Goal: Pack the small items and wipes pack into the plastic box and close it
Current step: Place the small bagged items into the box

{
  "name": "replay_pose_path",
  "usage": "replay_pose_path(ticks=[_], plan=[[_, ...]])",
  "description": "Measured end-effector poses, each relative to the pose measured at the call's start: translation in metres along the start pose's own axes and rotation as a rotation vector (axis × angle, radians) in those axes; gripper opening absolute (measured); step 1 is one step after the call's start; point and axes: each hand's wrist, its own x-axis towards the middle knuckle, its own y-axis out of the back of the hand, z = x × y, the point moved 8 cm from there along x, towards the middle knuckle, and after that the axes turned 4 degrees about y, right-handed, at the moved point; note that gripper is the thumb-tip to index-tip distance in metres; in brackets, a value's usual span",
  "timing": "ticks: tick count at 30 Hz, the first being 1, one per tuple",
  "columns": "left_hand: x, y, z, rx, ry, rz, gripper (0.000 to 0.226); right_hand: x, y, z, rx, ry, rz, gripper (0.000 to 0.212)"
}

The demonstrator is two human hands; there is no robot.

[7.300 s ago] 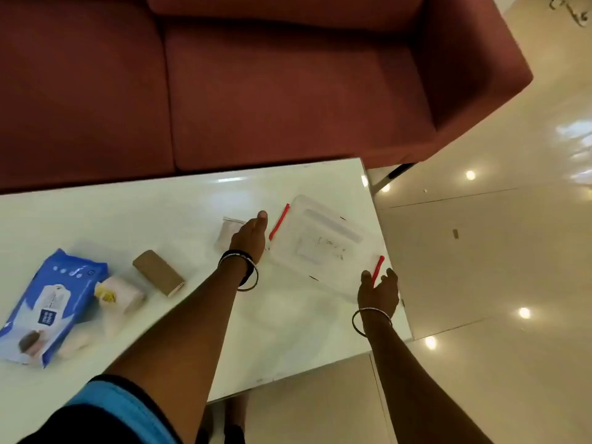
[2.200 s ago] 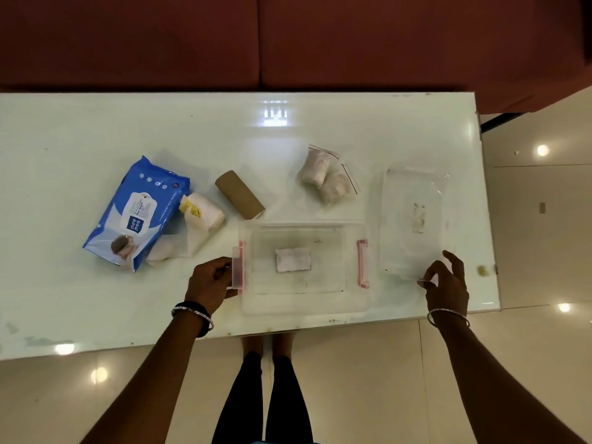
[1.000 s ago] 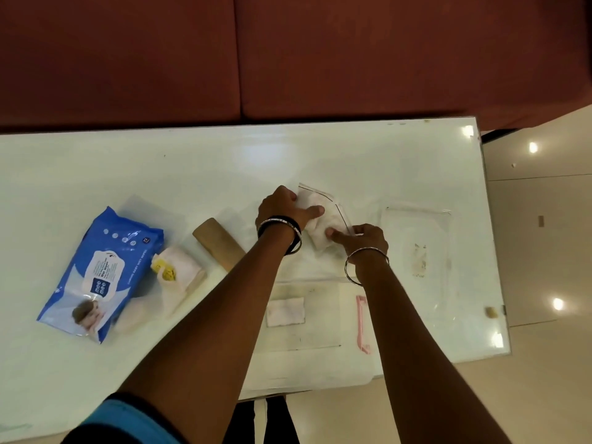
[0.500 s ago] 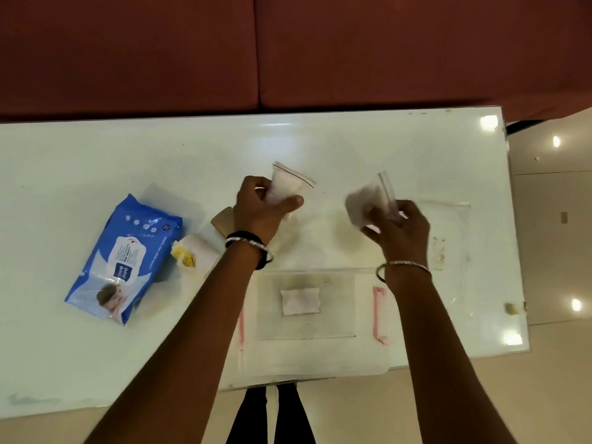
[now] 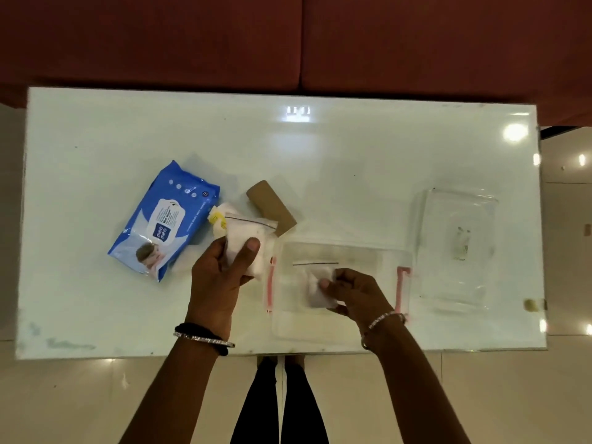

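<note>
The clear plastic box (image 5: 362, 325) with pink side latches stands open at the table's near edge. My right hand (image 5: 355, 291) is inside it, shut on a small zip bag with white contents (image 5: 315, 283). My left hand (image 5: 221, 277) is just left of the box, shut on a second zip bag of white material (image 5: 246, 233). The blue wipes pack (image 5: 166, 219) lies flat to the left. Beside it are a white roll with a yellow label (image 5: 217, 219) and a brown cardboard tube (image 5: 272, 208). The clear lid (image 5: 456, 248) lies to the right of the box.
The white glossy table (image 5: 320, 155) runs left to right, with a dark red sofa (image 5: 288, 40) behind its far edge. A small yellowish object (image 5: 530, 304) sits near the right front corner. My legs show below the near edge over a shiny tiled floor.
Both hands have come toward me from the table's middle with a bag each. The right hand has lowered its bag into the box; the left hand now holds its bag beside the box.
</note>
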Motion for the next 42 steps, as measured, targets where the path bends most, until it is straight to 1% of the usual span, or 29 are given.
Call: replay_pose_path(ticks=[1, 4, 5, 7, 8, 10, 11, 13, 15, 17, 19, 20, 22, 23, 24, 26, 28, 30, 32, 34, 37, 40, 42], plan=[[-0.002, 0.000, -0.003, -0.017, 0.017, -0.008, 0.043, 0.007, 0.000, 0.005, -0.007, -0.028, 0.053, 0.021], [-0.011, 0.003, -0.013, -0.069, 0.036, -0.036, 0.044, 0.027, -0.010, 0.012, -0.018, -0.047, 0.176, 0.028], [-0.014, 0.005, -0.017, -0.084, 0.038, -0.040, 0.040, 0.032, -0.015, 0.012, -0.020, -0.039, 0.200, 0.026], [-0.020, 0.006, -0.024, -0.099, 0.044, -0.038, 0.032, 0.042, -0.023, 0.015, 0.007, -0.038, 0.226, 0.012], [-0.022, 0.007, -0.027, -0.095, 0.044, -0.036, 0.030, 0.046, -0.025, 0.017, 0.008, -0.040, 0.243, 0.011], [-0.025, 0.005, -0.030, -0.073, 0.040, -0.046, 0.027, 0.052, -0.025, 0.018, -0.049, -0.033, 0.296, 0.021], [-0.026, 0.003, -0.031, -0.057, 0.037, -0.052, 0.026, 0.054, -0.024, 0.018, -0.095, -0.030, 0.324, 0.028], [-0.027, 0.000, -0.033, -0.017, 0.028, -0.057, 0.025, 0.055, -0.018, 0.016, -0.216, -0.010, 0.381, 0.036], [-0.029, -0.002, -0.036, 0.038, 0.033, -0.044, 0.032, 0.046, -0.011, 0.010, -0.311, 0.044, 0.422, 0.040], [-0.033, -0.004, -0.040, 0.119, 0.041, -0.027, 0.042, 0.029, -0.003, 0.004, -0.290, 0.124, 0.446, 0.039], [-0.037, -0.008, -0.044, 0.213, 0.040, -0.024, 0.045, 0.009, 0.000, 0.004, -0.175, 0.171, 0.380, 0.029], [-0.040, -0.011, -0.045, 0.251, 0.034, -0.030, 0.045, -0.001, -0.001, 0.006, -0.085, 0.164, 0.295, 0.027], [-0.046, -0.021, -0.047, 0.296, 0.017, -0.047, 0.046, -0.022, -0.010, 0.010, 0.105, 0.123, 0.076, 0.034], [-0.048, -0.026, -0.047, 0.308, 0.009, -0.056, 0.048, -0.031, -0.014, 0.012, 0.161, 0.113, -0.015, 0.037], [-0.051, -0.031, -0.048, 0.318, 0.003, -0.067, 0.048, -0.039, -0.016, 0.013, 0.190, 0.119, -0.071, 0.038], [-0.056, -0.042, -0.050, 0.337, -0.016, -0.096, 0.045, -0.046, -0.016, 0.014, 0.229, 0.153, -0.084, 0.040], [-0.060, -0.047, -0.049, 0.405, -0.059, -0.109, 0.043, -0.043, -0.011, 0.014, 0.248, 0.172, -0.034, 0.040], [-0.061, -0.046, -0.047, 0.463, -0.090, -0.087, 0.042, -0.034, -0.001, 0.015, 0.219, 0.165, 0.045, 0.038], [-0.060, -0.038, -0.042, 0.491, -0.129, -0.027, 0.037, -0.019, 0.014, 0.016, 0.103, 0.149, 0.164, 0.033], [-0.060, -0.028, -0.033, 0.564, -0.207, 0.048, 0.032, -0.003, 0.028, 0.017, -0.030, 0.137, 0.281, 0.029], [-0.057, -0.017, -0.023, 0.697, -0.298, 0.126, 0.032, 0.020, 0.037, 0.015, -0.175, 0.130, 0.402, 0.033], [-0.047, -0.007, -0.023, 0.736, -0.303, 0.149, 0.034, 0.039, 0.032, 0.014, -0.280, 0.112, 0.461, 0.037], [-0.042, -0.006, -0.026, 0.709, -0.286, 0.121, 0.033, 0.046, 0.030, 0.012, -0.323, 0.109, 0.499, 0.038]])
